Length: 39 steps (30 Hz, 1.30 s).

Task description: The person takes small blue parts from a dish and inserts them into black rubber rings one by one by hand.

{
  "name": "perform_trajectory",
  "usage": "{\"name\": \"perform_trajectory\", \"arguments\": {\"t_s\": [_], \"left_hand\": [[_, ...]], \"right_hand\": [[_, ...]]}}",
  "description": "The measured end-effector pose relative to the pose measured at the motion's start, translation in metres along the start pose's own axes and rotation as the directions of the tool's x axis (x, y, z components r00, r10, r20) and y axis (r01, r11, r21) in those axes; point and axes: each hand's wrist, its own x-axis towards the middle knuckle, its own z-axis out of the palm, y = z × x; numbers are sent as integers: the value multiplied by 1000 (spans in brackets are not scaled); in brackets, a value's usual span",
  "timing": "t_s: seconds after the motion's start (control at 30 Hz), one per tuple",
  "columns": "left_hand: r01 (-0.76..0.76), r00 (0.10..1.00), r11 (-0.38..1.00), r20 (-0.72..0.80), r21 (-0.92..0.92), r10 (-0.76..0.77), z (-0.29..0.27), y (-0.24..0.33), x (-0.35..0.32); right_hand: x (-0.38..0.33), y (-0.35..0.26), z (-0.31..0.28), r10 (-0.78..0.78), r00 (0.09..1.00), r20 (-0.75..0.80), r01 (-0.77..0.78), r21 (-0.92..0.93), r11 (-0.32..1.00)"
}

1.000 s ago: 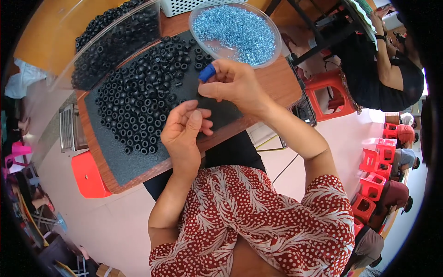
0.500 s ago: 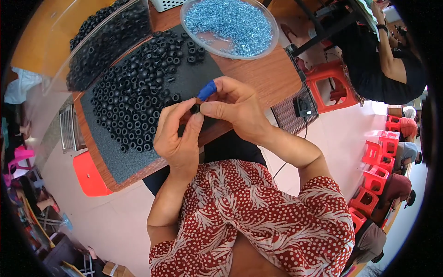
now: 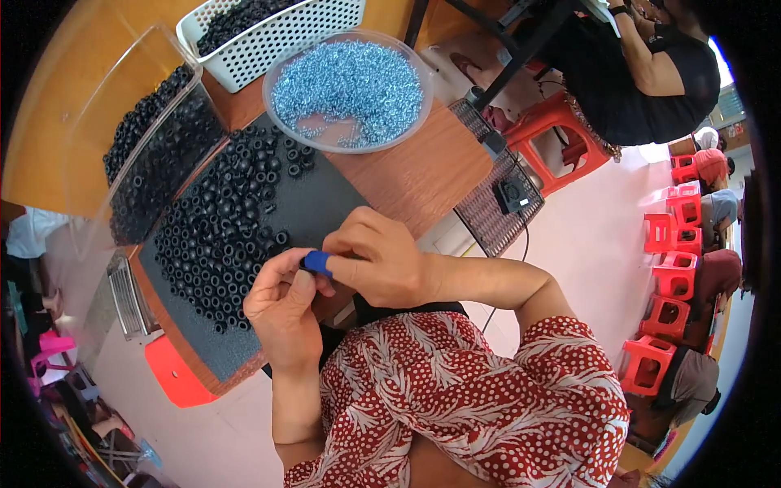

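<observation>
My left hand (image 3: pixel 283 315) pinches a small black ring (image 3: pixel 306 263) between thumb and fingers, close to the table's near edge. The ring is mostly hidden by the fingers. My right hand (image 3: pixel 381 262) meets it there, fingers curled, with a blue wrap (image 3: pixel 317 261) on one fingertip pressed against the ring. Whether the right hand also grips the ring is hard to see. Just beyond my left hand, many loose black rings (image 3: pixel 218 236) are spread over a dark textured mat (image 3: pixel 329 195).
A round clear tub (image 3: pixel 333 130) of shiny blue small pieces stands on the wooden table (image 3: pixel 435 167). Behind are a clear bin (image 3: pixel 199 85) and a white perforated basket (image 3: pixel 285 45), both holding black pieces. Red stools (image 3: pixel 561 150) and seated people are to the right.
The view has shifted, showing more of the white basket. Both hands sit lower in the picture, and my right hand has turned so its blue-wrapped fingertip points at the ring.
</observation>
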Motion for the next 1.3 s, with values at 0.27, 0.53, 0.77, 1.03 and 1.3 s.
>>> {"name": "perform_trajectory", "arguments": {"t_s": [0.27, 0.53, 0.77, 1.03, 1.3], "left_hand": [[133, 991, 982, 36, -136, -129, -7, 2, 0], [285, 958, 950, 62, -125, -279, -17, -12, -14], [300, 953, 942, 83, -147, -290, -19, -15, -15], [279, 959, 953, 90, -115, -270, -11, -13, -10], [240, 969, 964, 84, -112, -231, -13, -13, -5]], "right_hand": [[19, 46, -26, 13, 997, 76, -2, -142, 990], [58, 143, -26, 209, 941, 268, -65, -463, 884], [59, 140, -15, 266, 852, 451, 42, -565, 824], [66, 149, 1, 231, 849, 475, 79, -547, 834], [66, 151, 6, 260, 849, 459, 59, -573, 817]]}}
